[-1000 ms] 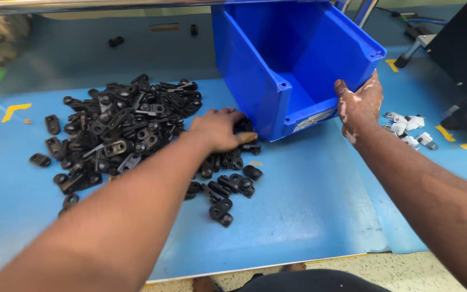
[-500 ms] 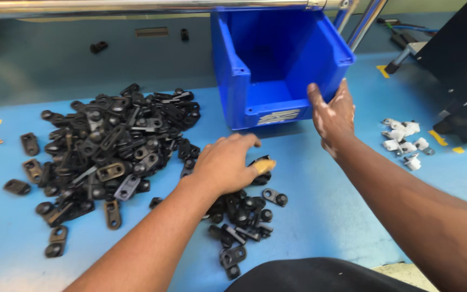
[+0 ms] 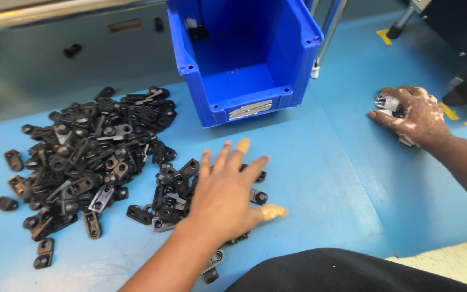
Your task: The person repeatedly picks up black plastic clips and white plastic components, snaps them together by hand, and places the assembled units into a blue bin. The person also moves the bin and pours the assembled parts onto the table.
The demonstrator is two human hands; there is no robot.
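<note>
One blue bin [image 3: 244, 81], two hands, and a pile of many black brackets [image 3: 93, 157].

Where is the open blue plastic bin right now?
In the head view, the open blue plastic bin stands at top centre on the blue table, just right of the pile of small black metal brackets and beyond the left hand.

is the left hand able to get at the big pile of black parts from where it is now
Probably yes. The left hand lies flat, fingers spread, on a small cluster of black parts, and the big pile of black parts sits just to its left on the blue table, with nothing standing between them.
</note>
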